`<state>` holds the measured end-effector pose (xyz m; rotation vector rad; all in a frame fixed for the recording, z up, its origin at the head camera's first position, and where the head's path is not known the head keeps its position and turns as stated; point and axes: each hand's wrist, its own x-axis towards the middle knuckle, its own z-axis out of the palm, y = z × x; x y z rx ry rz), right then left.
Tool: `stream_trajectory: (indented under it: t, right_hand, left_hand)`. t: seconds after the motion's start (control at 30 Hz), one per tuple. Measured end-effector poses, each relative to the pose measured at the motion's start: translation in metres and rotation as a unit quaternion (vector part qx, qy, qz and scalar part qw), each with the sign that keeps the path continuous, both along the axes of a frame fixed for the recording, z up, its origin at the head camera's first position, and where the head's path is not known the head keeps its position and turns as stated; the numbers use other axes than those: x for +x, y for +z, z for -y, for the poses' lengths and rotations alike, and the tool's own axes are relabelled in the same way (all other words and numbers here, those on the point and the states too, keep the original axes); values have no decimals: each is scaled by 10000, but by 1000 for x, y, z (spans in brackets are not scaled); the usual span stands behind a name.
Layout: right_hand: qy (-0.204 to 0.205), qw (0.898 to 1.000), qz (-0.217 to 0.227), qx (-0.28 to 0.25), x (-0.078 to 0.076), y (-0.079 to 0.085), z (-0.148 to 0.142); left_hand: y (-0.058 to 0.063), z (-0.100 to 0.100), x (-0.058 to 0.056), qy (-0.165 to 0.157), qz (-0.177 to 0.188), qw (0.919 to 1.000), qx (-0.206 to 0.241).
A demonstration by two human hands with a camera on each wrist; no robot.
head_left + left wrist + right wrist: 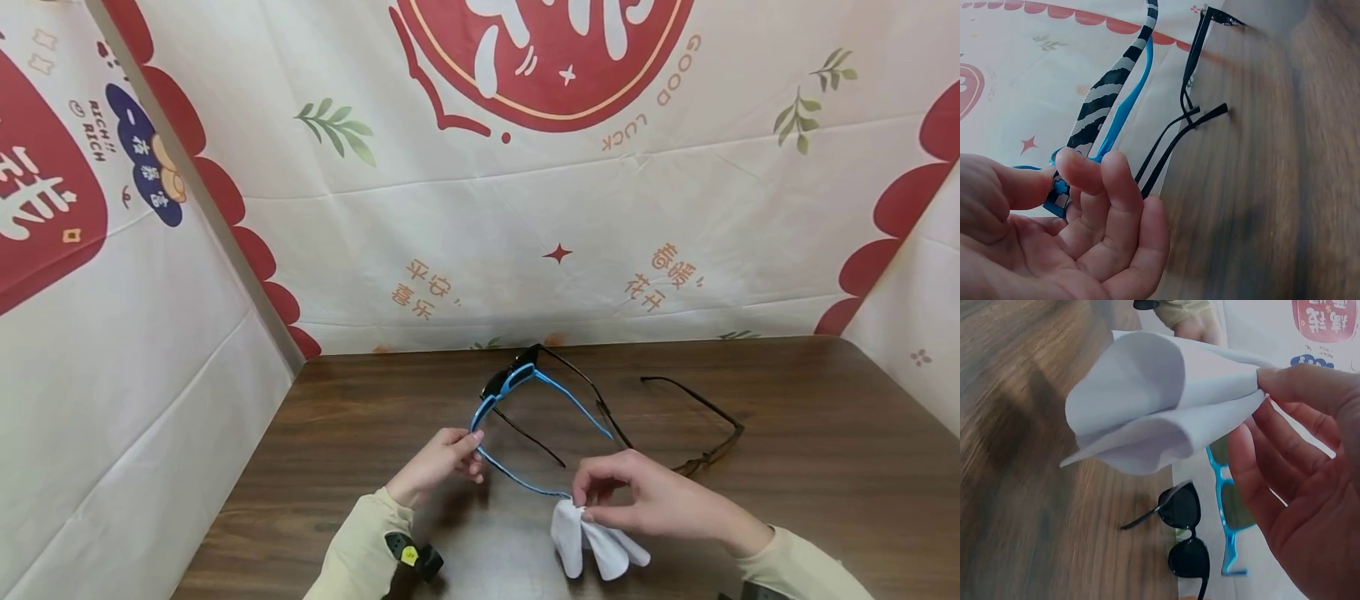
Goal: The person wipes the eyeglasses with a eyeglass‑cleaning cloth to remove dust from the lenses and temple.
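Note:
My left hand (442, 462) pinches a pair of blue sunglasses (504, 388) by the hinge corner, between thumb and fingers, with the temples spread. Black and white zebra stripes cover the outer side of one temple (1100, 103) in the left wrist view. A white cloth (600, 546) hangs in folds from my right hand (660, 496), which pinches its upper edge. In the head view that cloth is at the tip of the near blue temple; whether it wraps the tip is hidden.
Black sunglasses (1184, 506) lie on the brown wooden table (337, 433) just beyond the blue pair. Dark-framed eyeglasses (716, 450) lie further right, partly behind my right hand. A printed white cloth backdrop (487, 242) rises behind the table's far edge.

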<state>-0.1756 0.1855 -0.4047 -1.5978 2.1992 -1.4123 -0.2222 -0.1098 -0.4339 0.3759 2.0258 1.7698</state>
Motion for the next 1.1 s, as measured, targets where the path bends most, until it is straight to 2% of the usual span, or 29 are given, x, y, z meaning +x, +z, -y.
stream_trajectory:
  t: [0.17,0.3,0.53,0.67,0.77,0.87,1.0,1.1]
  right_hand:
    - [-154,9986,-498,-52,-6,-2,8]
    - [-228,9972,-711,-78,-11,-5,13]
    - [-369,9962,-790,29,-16,-7,31]
    - [-598,9927,-1036,164,-18,-7,42]
    - [-870,9871,-1327,226,-19,-9,48]
    - [-1174,9786,-1668,277,-21,-10,54]
    - [-1579,9590,-2327,348,-22,-12,61]
    - [-1735,9437,-2794,353,-24,-13,65]
  left_hand:
    - [2,-9,5,-144,107,9998,68]
    - [4,-16,10,-274,102,9995,148]
    - [5,-26,17,-310,263,9989,228]
    - [1,-30,18,-291,210,9993,124]
    - [-2,-34,20,-220,161,9996,67]
    - [-5,-38,22,-74,-47,9999,-113]
    - [-7,-42,25,128,-468,9973,-553]
    - [-8,-43,25,175,-693,9934,-896]
